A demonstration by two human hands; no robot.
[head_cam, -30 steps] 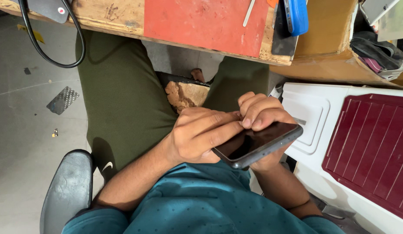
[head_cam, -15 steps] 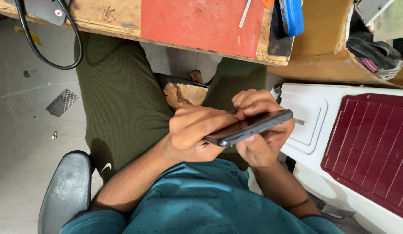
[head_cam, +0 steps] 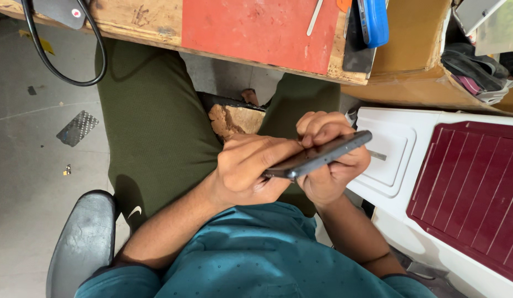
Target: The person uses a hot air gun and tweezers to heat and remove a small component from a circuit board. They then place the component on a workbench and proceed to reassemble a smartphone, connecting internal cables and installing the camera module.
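Phone (head_cam: 322, 157) tipped further edge-on (screen now hidden), left hand (head_cam: 248, 174) and right hand (head_cam: 331, 165) both gripping it, above lap

Workbench edge (head_cam: 157, 38) blocks at twelve o'clock, white plastic stool (head_cam: 411, 165) crowds three, open floor (head_cam: 30, 165) lies at nine.

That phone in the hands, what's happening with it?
A seated person holds a dark phone edge-on over their lap. The right hand grips it from underneath, while the left hand steadies the near end, with its fingertips pressed along the top edge. A wooden workbench with a red mat is just ahead.
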